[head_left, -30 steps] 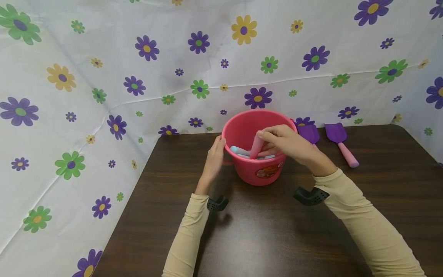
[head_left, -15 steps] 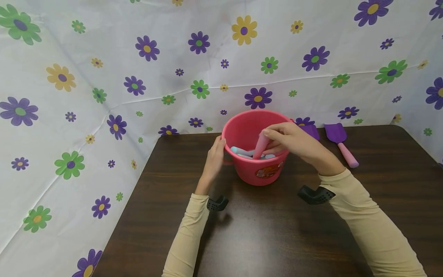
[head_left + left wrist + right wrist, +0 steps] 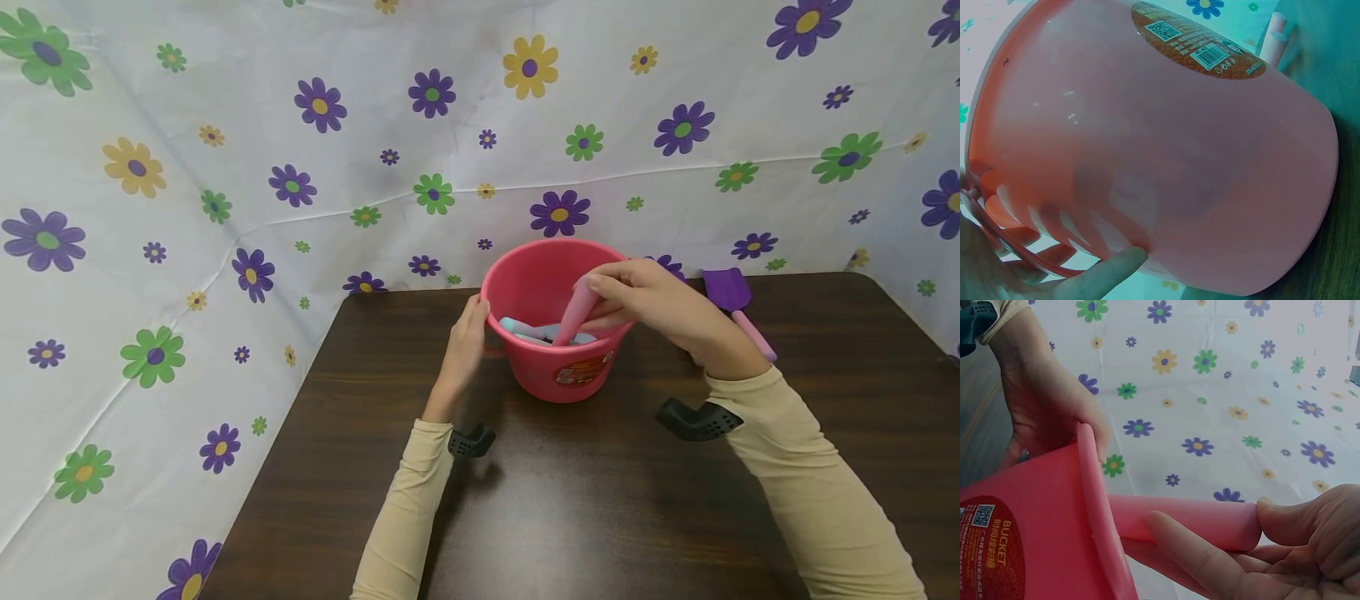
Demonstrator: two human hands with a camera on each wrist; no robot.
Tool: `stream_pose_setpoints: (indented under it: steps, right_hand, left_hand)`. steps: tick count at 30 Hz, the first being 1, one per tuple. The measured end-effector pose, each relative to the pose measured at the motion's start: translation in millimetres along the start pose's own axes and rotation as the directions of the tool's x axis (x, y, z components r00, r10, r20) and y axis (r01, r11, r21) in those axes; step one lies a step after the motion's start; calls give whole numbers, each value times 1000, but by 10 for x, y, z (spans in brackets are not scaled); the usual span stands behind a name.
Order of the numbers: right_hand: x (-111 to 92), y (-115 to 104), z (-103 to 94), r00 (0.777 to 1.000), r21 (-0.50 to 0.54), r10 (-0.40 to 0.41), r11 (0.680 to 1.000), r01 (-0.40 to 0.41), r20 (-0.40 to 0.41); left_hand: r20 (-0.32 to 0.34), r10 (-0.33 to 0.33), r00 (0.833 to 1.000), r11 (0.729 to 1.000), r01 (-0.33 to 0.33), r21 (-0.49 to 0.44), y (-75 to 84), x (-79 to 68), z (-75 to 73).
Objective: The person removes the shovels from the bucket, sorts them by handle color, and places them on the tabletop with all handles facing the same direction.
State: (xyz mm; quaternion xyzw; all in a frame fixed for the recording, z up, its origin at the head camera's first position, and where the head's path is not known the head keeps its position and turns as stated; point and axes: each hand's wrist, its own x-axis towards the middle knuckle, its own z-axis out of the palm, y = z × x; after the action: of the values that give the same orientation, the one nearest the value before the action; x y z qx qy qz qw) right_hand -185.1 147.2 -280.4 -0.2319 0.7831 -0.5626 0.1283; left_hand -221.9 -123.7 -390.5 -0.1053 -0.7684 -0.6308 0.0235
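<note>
The right hand pinches a pink handle, its lower end inside the pink bucket; both have shifted rightward, the handle leaning further. One shovel is now hidden behind that hand; another shows. The left hand stays, straight fingers spread against the bucket's side.

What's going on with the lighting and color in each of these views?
Head view: pale glare on the dark table, with a shadow beneath the left wrist's black mount. Left wrist view: a teal tint on the tabletop, plus small bright glints on the pink bucket. Right wrist view: the flowered cloth looks washed out toward the upper right.
</note>
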Motion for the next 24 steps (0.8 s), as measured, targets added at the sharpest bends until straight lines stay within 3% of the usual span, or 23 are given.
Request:
stream_pose_setpoints:
  steps: [7,15,24]
  right_hand:
    - [-33,0,-30,1000,37,1,999,0,-11]
    - [-88,-6,-83,997,-1,28,1000,-28,-65]
    - [-124,-5,-158,996,-14,-21,1000,20,-92]
  left_hand:
    - [2,-10,1000,1000,10,-7,-7,0,-2]
    - [8,-16,1000,1000,16,-6,-15,3,0]
    - [-1,-24,1000,1000,24,-7,8,-1,9]
